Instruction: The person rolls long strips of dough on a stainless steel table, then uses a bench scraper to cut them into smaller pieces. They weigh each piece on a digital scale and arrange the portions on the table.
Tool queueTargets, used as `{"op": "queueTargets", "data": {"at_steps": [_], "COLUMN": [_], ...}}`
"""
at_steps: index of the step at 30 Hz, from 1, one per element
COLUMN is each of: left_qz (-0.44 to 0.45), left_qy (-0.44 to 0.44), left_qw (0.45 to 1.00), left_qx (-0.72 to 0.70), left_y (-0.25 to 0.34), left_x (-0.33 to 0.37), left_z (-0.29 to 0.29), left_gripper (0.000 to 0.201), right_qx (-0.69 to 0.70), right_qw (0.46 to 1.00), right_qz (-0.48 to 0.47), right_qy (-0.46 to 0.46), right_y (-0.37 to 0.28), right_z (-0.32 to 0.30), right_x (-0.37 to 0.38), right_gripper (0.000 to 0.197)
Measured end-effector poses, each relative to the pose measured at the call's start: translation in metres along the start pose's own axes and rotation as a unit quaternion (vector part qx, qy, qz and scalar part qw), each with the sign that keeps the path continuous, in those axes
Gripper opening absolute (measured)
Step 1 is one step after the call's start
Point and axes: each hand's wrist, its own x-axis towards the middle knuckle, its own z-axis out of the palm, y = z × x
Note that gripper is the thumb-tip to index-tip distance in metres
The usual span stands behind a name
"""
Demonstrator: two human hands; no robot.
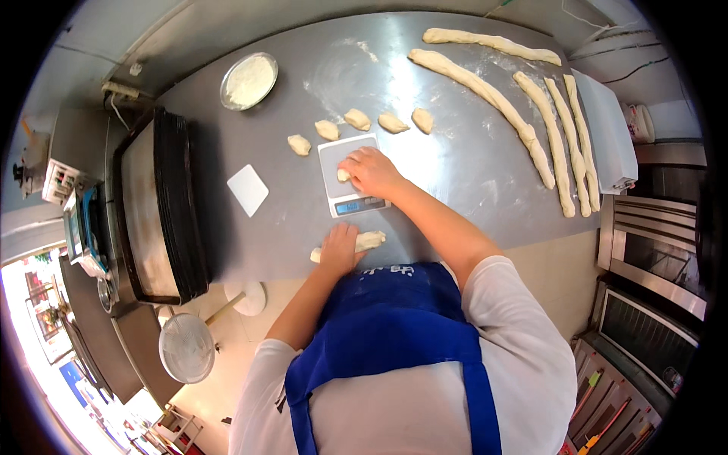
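Pinching dough piece (343,175) over digital scale (343,192) with near-closed right hand (373,171), resting barely curled left hand (340,246) palm-down across dough log (370,240).

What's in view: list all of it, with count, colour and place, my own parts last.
dough ropes: 5, cream, table's right side
cut dough pieces: 5, cream, row beyond the scale
small dough piece: 1, cream, over the scale
dough log: 1, cream, near edge
digital kitchen scale: 1, white and grey, mid-table
flour bowl: 1, silver, far left
dough scraper: 1, white, left of scale
baking trays: stack, count unclear, dark, left end
worktable: 1, grey, centre
oven-like appliances: at least 2, steel and dark, right
apron: 1, blue, on you
left hand: 1, bare, on dough log
right hand: 1, bare, at small dough piece
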Motion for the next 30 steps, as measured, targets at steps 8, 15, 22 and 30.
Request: {"op": "queueTargets", "data": {"at_steps": [8,15,22,30], "left_qz": [-0.046,-0.033,-0.043,-0.034], "left_qy": [-0.027,-0.026,-0.156,-0.314], "left_qw": [0.999,0.996,0.910,0.924], "left_qx": [0.001,-0.078,-0.380,-0.215], "left_y": [0.007,-0.008,-0.023,-0.014], "left_x": [-0.001,-0.003,0.015,0.037], "left_z": [-0.002,0.005,-0.001,-0.059], "left_gripper": [0.048,0.041,0.048,0.048], "right_qx": [-0.054,-0.106,0.060,-0.037], "right_qw": [0.870,0.894,0.994,0.978], "right_qz": [0.379,0.244,-0.070,0.065], "right_qy": [0.312,0.361,-0.063,-0.197], "right_y": [0.128,0.105,-0.071,-0.076], "right_z": [-0.078,-0.060,-0.008,0.000], "right_x": [-0.050,-0.072,-0.088,-0.090], "right_gripper": [0.055,0.047,0.040,0.014]}}
